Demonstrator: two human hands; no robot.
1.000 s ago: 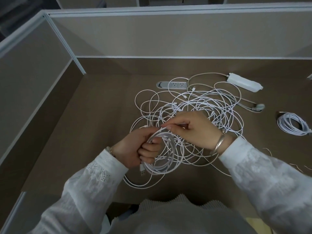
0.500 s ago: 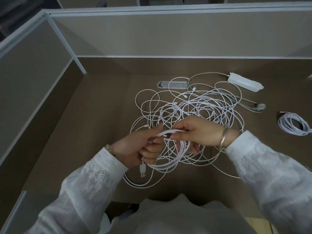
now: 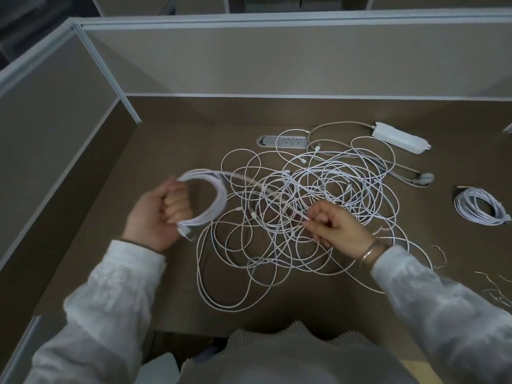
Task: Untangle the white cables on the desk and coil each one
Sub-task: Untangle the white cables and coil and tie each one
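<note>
socket panel [image 3: 283, 141] in desk | power adapter [image 3: 399, 137] far right

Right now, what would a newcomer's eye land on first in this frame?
The big tangle of white cables sprawled across the middle of the desk. Then the hands: the left hand grips a partly wound coil, the right hand pinches its loose strand. A finished coil lies far right.

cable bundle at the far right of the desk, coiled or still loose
Coiled: the cable bundle lies in neat stacked loops on the desk, apart from the tangled pile.
</note>
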